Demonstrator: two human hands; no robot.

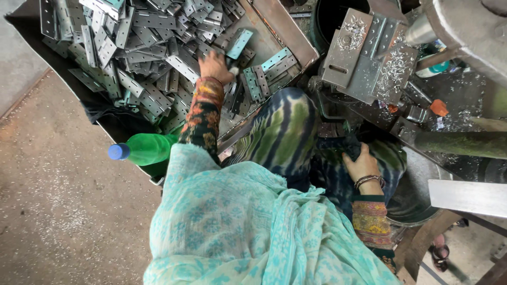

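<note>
A pale turquoise patterned shawl (248, 232) fills the lower middle of the frame, closest to the lens, draped over the person's chest and lap. Above it, near the upper middle, the left hand (215, 67) reaches into a large metal bin (274, 24) and its fingers press down among the flat perforated metal plates (142, 58); the fingertips are buried in the pile, so I cannot tell whether they are clenched on a plate or only resting on them. Just right of that hand lie several plates with a light blue film (264, 71), some touching its knuckles' side of the heap. The grey plates spread in a loose jumble across the whole upper left of the frame. The forearm wears a dark floral sleeve (203, 113) running down towards the shawl. At centre right, the right hand (362, 163) lies flat with fingers spread and relaxed on tie-dyed green and dark blue fabric (288, 132) over the knee, grasping nothing; metal bangles (369, 181) circle its wrist. A green plastic bottle with a blue cap (140, 149) lies on its side at the left, against the bin's lower edge. In the upper right stands a metal machine fixture (364, 53) strewn with bright metal shavings, and bare concrete floor (63, 200) fills the lower left.
</note>
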